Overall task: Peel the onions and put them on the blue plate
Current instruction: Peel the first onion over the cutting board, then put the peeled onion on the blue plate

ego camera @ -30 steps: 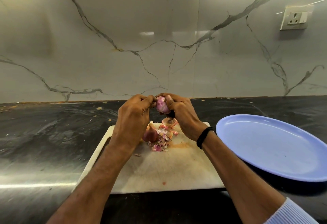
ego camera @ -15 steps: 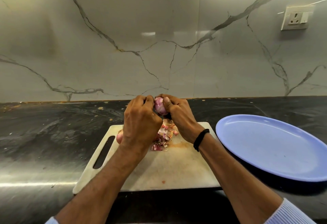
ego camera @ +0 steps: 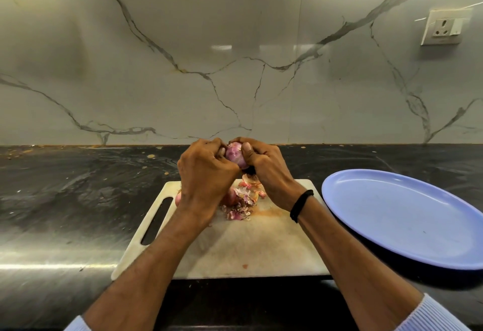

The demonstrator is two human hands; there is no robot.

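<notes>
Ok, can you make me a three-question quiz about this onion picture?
1. Where is the plate compared with the cutting board?
A) to its right B) on top of it C) to its left
2. What colour is the plate?
A) red B) blue C) green
3. The onion is:
A) lying on the plate B) cut in slices C) held in both hands

Answers: 1 A, it lies right of the board. 2 B, its surface is blue. 3 C, the left hand and right hand grip it above the board.

Both forearms stretched forward and converged. The left hand (ego camera: 206, 174) and right hand (ego camera: 264, 166) met with fingers curled round an onion (ego camera: 235, 155), the right thumb pressed against it.
</notes>
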